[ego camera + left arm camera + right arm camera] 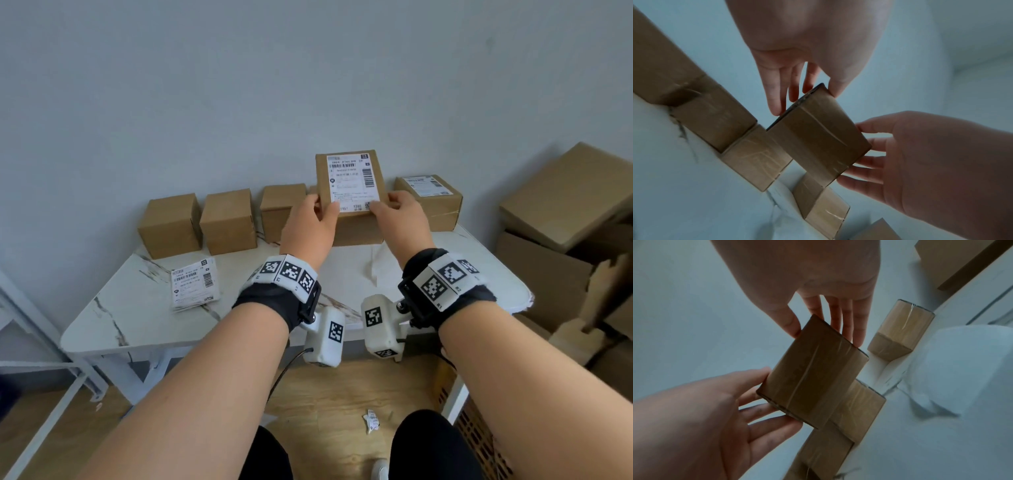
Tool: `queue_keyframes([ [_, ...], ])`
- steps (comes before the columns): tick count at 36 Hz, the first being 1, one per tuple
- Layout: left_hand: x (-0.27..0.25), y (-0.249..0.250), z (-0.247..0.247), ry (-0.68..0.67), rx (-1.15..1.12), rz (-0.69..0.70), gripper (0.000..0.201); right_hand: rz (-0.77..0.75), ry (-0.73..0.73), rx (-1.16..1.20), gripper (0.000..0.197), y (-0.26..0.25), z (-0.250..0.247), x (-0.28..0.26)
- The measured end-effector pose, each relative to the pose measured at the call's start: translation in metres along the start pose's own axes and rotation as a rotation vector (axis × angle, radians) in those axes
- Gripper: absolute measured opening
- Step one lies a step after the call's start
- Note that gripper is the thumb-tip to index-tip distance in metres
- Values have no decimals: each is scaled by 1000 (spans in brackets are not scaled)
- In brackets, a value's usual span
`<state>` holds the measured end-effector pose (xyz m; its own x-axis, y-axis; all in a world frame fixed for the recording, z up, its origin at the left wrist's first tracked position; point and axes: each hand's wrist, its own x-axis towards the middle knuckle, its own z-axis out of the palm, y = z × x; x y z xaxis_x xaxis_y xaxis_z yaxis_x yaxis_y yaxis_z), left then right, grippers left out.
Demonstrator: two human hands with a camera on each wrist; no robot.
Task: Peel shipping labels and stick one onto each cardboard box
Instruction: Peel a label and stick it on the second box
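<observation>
I hold a small cardboard box (356, 229) above the back of the table, between the other boxes in the row. A white shipping label (352, 181) covers its top face. My left hand (320, 212) grips its left edge, thumb on top and fingers underneath. My right hand (390, 205) grips the right edge the same way. The left wrist view shows the box's taped underside (818, 138) between my left hand (803, 91) and right hand (869, 155). The right wrist view shows that underside (812, 374) too.
Three unlabelled boxes (227, 221) stand in a row at the back left of the marble-look table (137, 318). A labelled box (430, 200) stands at the back right. A stack of labels (194, 284) lies front left. Large cartons (565, 195) are piled right of the table.
</observation>
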<state>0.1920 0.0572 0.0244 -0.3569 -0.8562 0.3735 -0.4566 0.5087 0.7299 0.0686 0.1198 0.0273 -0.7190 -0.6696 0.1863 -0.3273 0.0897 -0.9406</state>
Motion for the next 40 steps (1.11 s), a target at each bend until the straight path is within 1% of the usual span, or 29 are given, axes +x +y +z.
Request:
queue_keyframes([
  [1, 5, 5, 4, -15, -4, 15, 42, -7, 17, 17, 36, 0, -4, 5],
  [3, 18, 13, 14, -46, 2, 41, 40, -12, 37, 40, 16, 1, -12, 16],
  [4, 25, 16, 20, -59, 9, 55, 38, -9, 44, 46, 11, 2, -16, 20],
  [7, 46, 20, 39, -107, 33, 84, 35, -5, 78, 57, 18, 5, -23, 37],
  [10, 63, 22, 57, -137, 68, 99, 35, 37, 104, 75, 39, 6, -24, 51],
  [11, 68, 22, 62, -140, 75, 101, 35, 47, 111, 82, 42, 8, -25, 56],
  [16, 92, 17, 85, -177, 157, 74, 34, 64, 111, 68, 34, 24, -26, 91],
  [20, 106, 5, 99, -183, 210, 45, 36, 103, 73, -28, 42, 34, -17, 109],
  [23, 116, -2, 108, -199, 318, 53, 41, 104, 59, -131, 48, 44, -10, 121],
  [26, 126, -9, 118, -188, 480, 74, 44, 123, 52, -252, 46, 53, -6, 133],
  [29, 133, -17, 125, -231, 588, 63, 51, 140, 47, -320, 47, 60, -1, 143],
  [34, 138, -28, 129, -258, 631, 98, 49, 131, 53, -386, 44, 70, 5, 155],
  [37, 141, -31, 131, -266, 606, 130, 46, 120, 90, -425, 43, 74, 7, 160],
  [40, 140, -32, 131, -257, 584, 125, 43, 113, 91, -469, 39, 74, 8, 163],
])
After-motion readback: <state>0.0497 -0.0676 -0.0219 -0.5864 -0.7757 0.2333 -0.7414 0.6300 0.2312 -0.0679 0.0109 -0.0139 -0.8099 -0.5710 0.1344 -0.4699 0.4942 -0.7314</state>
